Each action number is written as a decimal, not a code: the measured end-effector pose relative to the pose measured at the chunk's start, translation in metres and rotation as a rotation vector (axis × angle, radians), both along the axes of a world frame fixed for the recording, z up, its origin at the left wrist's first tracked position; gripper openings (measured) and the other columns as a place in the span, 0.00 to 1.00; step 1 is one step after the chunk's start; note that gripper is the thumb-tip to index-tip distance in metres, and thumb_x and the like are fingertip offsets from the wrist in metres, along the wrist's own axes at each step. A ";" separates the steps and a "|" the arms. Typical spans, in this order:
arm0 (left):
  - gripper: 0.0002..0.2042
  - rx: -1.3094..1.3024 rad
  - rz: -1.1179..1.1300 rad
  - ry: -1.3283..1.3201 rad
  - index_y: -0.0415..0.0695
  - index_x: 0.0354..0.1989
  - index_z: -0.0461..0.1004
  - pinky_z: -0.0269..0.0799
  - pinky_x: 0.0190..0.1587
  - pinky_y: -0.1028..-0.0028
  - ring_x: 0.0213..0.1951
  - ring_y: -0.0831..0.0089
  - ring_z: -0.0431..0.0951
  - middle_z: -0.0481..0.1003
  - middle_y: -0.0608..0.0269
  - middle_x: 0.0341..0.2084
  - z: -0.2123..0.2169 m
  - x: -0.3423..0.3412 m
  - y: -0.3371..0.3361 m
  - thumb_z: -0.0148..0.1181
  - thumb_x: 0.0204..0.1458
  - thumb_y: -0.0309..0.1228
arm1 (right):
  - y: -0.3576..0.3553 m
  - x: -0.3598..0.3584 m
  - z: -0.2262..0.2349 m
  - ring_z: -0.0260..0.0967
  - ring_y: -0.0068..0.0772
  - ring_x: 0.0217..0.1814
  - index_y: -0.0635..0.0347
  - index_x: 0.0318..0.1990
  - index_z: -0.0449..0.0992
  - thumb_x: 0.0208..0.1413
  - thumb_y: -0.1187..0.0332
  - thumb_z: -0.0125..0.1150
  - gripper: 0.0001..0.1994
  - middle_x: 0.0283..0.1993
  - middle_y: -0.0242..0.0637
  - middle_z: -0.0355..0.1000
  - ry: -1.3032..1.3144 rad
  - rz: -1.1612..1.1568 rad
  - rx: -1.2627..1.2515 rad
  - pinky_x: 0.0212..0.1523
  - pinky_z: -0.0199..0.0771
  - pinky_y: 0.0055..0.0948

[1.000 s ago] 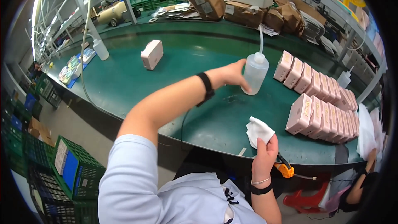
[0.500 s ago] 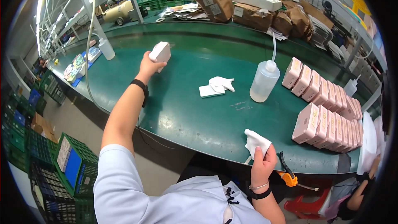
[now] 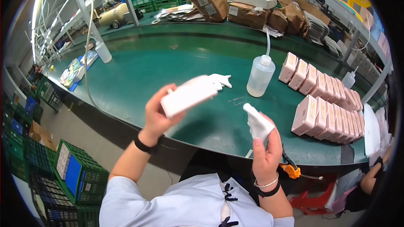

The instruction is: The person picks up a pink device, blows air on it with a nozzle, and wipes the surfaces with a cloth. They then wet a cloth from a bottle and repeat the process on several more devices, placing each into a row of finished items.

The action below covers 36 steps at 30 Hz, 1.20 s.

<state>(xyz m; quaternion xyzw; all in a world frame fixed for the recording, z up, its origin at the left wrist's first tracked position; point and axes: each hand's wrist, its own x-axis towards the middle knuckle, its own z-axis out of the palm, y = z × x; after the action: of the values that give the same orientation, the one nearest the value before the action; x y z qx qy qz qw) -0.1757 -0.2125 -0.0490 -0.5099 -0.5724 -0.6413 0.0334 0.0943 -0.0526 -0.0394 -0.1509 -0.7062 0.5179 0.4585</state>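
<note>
In my left hand point(image 3: 156, 113) is a pale pink plastic case point(image 3: 190, 96), raised over the near side of the green workbench point(image 3: 130, 73) and smeared by motion. The fingers wrap round its left end. My right hand point(image 3: 268, 155) pinches a folded white cloth point(image 3: 257, 124) above the bench's front edge. Behind the case lies a crumpled white cloth point(image 3: 221, 80), partly hidden by it. A squeeze bottle point(image 3: 260, 77) with a long bent spout and a little clear liquid stands beyond my right hand. Two rows of upright pink cases point(image 3: 305, 115) line the right side.
Brown paper parcels point(image 3: 210, 6) crowd the back of the bench under a metal shelf frame. At far left stands a second squeeze bottle point(image 3: 103, 52). Green crates point(image 3: 82, 176) are stacked on the floor to the left. An orange-handled tool point(image 3: 291, 170) hangs at the front edge.
My left hand has brought the pink case from the far left toward me and to the right. My right hand has risen slightly with the cloth. The view has shifted a little.
</note>
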 end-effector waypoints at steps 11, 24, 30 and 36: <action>0.36 -0.042 0.021 0.163 0.37 0.58 0.71 0.75 0.50 0.68 0.48 0.62 0.79 0.77 0.49 0.49 -0.012 0.084 0.010 0.77 0.34 0.24 | -0.045 -0.029 -0.002 0.53 0.59 0.73 0.71 0.59 0.68 0.61 0.40 0.50 0.37 0.70 0.55 0.58 -0.227 0.090 0.894 0.74 0.44 0.46; 0.28 0.017 -0.513 -1.080 0.34 0.60 0.66 0.74 0.57 0.62 0.53 0.58 0.78 0.75 0.52 0.52 -0.005 0.100 0.015 0.64 0.51 0.32 | 0.012 -0.005 -0.022 0.67 0.36 0.59 0.69 0.58 0.68 0.69 0.50 0.42 0.27 0.59 0.47 0.69 0.055 0.117 -0.238 0.62 0.64 0.31; 0.29 0.018 -0.492 -1.260 0.33 0.63 0.62 0.75 0.57 0.62 0.56 0.59 0.76 0.72 0.49 0.56 -0.001 0.108 0.022 0.59 0.56 0.37 | 0.015 0.003 -0.023 0.66 0.31 0.57 0.72 0.59 0.66 0.68 0.59 0.47 0.23 0.60 0.47 0.67 0.203 0.028 -0.389 0.59 0.64 0.27; 0.29 -0.007 -0.488 -1.210 0.32 0.63 0.61 0.75 0.56 0.62 0.55 0.60 0.76 0.71 0.49 0.57 -0.007 0.113 0.017 0.58 0.59 0.39 | 0.010 -0.003 -0.003 0.60 0.52 0.68 0.71 0.63 0.64 0.63 0.49 0.54 0.33 0.69 0.55 0.58 -0.079 -0.091 0.573 0.68 0.57 0.39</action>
<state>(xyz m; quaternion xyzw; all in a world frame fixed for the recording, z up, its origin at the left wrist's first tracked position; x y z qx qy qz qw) -0.0632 -0.1952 -0.0563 -0.1744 -0.3599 -0.8024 -0.4430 0.0912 -0.0431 -0.0429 -0.0668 -0.8335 0.2700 0.4774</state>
